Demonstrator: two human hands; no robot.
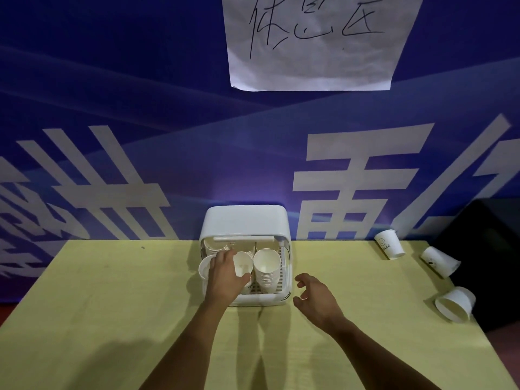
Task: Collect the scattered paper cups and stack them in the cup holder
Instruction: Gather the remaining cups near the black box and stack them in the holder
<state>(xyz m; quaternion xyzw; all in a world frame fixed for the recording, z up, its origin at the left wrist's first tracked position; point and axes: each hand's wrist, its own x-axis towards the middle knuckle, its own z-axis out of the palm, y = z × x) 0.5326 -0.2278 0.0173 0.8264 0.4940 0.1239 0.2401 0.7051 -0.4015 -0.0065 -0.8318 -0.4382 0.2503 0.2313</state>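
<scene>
A white cup holder (244, 220) stands at the far middle of the yellow table (112, 305), its front open. Inside it a stack of white paper cups (266, 270) sits on the right. My left hand (225, 274) reaches into the holder and grips a paper cup (243, 266) in the middle; another cup rim (204, 267) shows just left of that hand. My right hand (315, 298) hovers over the table right of the holder, fingers apart and empty. Three loose cups lie at the right: one upside down (389, 244), two on their sides (439, 261) (455, 304).
A blue banner wall (168, 136) with white characters rises right behind the table, with a paper sign (315, 43) taped high on it. A black object (489, 249) stands beyond the table's right edge, close to the loose cups.
</scene>
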